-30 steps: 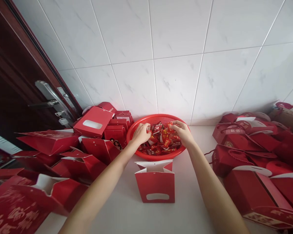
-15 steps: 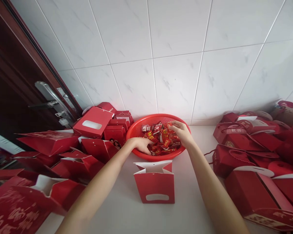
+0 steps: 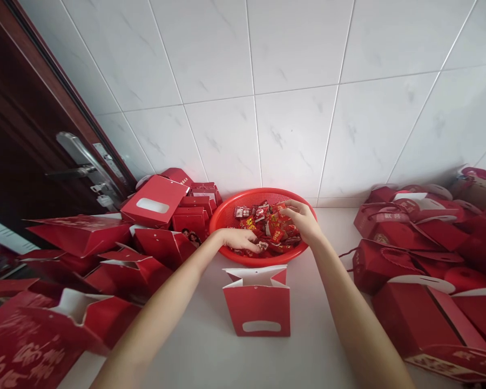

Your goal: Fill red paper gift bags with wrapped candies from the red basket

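Note:
A red plastic basket (image 3: 222, 212) of wrapped candies (image 3: 276, 233) stands against the wall, and both my hands are inside it. Between the thumb and fingers of my left hand (image 3: 243, 239), at the near left of the basket, is a small wrapped candy (image 3: 262, 246) with a pale, patterned wrapper. My right hand (image 3: 303, 219) reaches in from the right, its fingers bent and closed at a red wrapped candy near the back; the fingertips are partly hidden. In front of the basket a red paper gift box (image 3: 257, 310) stands upright with its top open and an oval window facing me.
Many red gift boxes (image 3: 152, 202) crowd the left side, several with open tops. On the right, red boxes with handles (image 3: 421, 313) are piled up. Behind is a white tiled wall (image 3: 291, 140); a dark door with a metal handle (image 3: 81, 162) stands at left.
My left hand has lifted slightly out of the candies and moved a little right, with a pale-wrapped candy now showing at its fingertips. My right hand has barely moved.

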`<state>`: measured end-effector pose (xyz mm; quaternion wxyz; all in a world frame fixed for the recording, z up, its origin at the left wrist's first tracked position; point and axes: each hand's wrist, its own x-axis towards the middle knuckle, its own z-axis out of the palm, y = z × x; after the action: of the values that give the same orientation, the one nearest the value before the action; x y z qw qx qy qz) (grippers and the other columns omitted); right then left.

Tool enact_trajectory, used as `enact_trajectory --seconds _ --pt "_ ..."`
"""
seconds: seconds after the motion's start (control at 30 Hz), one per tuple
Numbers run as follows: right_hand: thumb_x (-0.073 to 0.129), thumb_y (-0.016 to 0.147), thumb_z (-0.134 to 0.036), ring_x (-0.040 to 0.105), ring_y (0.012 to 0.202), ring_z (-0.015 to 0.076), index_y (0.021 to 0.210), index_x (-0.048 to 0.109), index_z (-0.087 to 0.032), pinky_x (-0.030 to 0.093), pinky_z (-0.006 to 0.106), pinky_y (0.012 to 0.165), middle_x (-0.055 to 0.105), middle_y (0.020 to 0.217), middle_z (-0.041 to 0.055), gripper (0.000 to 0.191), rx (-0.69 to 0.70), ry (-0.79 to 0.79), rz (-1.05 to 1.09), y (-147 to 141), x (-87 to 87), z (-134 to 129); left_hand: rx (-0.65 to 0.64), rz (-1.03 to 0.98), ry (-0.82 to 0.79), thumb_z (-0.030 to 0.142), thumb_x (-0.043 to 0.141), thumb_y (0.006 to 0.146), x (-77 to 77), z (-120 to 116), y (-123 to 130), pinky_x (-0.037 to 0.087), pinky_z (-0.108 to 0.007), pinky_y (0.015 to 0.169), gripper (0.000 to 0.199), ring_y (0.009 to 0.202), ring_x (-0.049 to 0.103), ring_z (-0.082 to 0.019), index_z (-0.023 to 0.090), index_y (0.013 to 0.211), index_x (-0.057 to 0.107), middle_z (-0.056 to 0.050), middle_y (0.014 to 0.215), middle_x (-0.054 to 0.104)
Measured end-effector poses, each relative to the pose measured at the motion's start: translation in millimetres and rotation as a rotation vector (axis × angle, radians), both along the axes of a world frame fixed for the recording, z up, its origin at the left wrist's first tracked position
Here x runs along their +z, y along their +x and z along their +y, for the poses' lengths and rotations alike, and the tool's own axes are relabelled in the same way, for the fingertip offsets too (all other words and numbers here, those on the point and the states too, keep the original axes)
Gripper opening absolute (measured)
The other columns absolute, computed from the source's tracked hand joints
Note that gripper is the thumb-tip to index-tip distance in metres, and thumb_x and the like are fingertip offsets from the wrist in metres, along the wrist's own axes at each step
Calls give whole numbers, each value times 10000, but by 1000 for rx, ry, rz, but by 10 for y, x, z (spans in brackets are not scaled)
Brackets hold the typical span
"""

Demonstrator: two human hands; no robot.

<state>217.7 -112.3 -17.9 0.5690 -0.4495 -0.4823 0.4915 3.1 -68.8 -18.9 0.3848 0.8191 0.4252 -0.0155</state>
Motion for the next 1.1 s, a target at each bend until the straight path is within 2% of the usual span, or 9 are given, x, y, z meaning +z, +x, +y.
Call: enact_trajectory --seconds 0.1,0.2,0.3,0.4,0.57,0.73,0.93,1.1 --pt "696 640 -313 646 732 181 775 604 -218 497 276 607 711 758 29 189 2 5 12 -1 -5 3 -23 -69 -86 622 746 711 39 -11 -17 381 -249 556 464 574 487 -124 165 700 661 7 630 573" --pt "702 646 -325 656 763 194 778 607 -221 496 286 624 717 784 33 193 5 12 -1 -1 -8 5 20 -263 -124 667 755 699 46 -27 -12 455 -263 694 531 744 577 -164 156 833 696 -26 779 648" --pt "704 648 -340 666 795 204 782 613 -219 498 295 653 721 802 36 202 8 21 -13 1 -13 6 114 -411 -153 685 772 674 21 -35 0 490 -299 821 579 898 627 -215 156 900 706 -56 892 705" --pt "699 648 -337 666 797 203 781 616 -217 496 292 656 720 798 35 198 7 13 -21 -1 -14 4 201 -472 -143 690 775 664 6 -34 5 496 -327 891 612 975 640 -235 152 946 708 -62 959 725" --pt "701 645 -325 654 779 196 796 644 -215 499 281 633 726 780 35 195 1 -11 -2 -6 1 -10 203 -552 -136 615 808 676 42 -47 12 498 -342 939 554 1046 644 -250 161 981 724 -55 1002 741" --pt "704 638 -311 659 805 204 774 650 -209 509 273 626 720 746 30 178 18 -16 27 0 24 -23 203 -528 -97 601 824 657 68 -55 19 492 -347 913 548 1005 644 -251 154 955 714 -55 1000 738" --pt "736 648 -362 621 756 163 715 644 -211 498 257 637 689 774 6 189 64 2 66 32 3 3 287 -531 138 628 772 690 106 1 51 473 -307 760 508 835 621 -213 143 818 689 -33 833 701" --pt "821 655 -397 642 887 176 758 695 -213 547 299 823 696 884 9 246 191 53 195 54 2 -6 134 -491 159 614 737 721 292 5 219 449 -272 687 460 729 598 -174 159 739 681 3 710 648"
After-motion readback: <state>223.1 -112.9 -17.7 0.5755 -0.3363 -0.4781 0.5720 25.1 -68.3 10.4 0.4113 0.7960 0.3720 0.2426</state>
